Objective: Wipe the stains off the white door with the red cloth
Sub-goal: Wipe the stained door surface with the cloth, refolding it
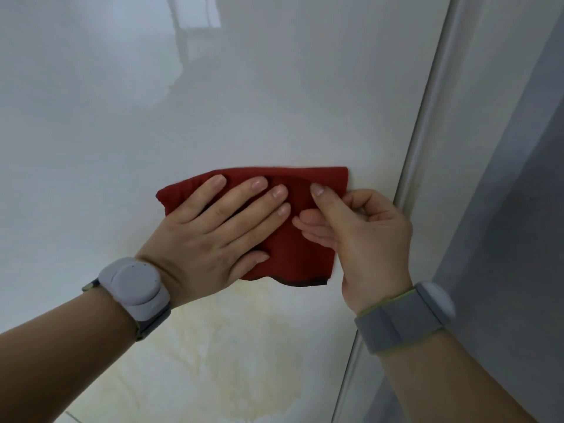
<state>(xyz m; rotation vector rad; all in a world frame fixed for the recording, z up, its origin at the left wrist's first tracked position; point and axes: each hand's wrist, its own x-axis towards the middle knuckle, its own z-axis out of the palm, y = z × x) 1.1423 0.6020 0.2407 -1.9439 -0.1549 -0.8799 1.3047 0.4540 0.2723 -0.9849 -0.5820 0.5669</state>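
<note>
Head view: I see the folded red cloth (297,254), dark along its lower hem, pressed flat against the glossy white door (152,102), near the panel's right edge. The left hand (213,239) lies palm-down on the cloth with fingers straight and spread, gripping nothing. The right hand (366,239) pinches the cloth's right side between thumb and curled fingers. Just below the cloth a pale yellowish stain (238,346) spreads across the door. Each wrist carries a grey band with a round pod: the left wristband (137,288) and the right wristband (406,312). Right of the door runs a pale trim strip (427,148), then a grey wall (518,209).
</note>
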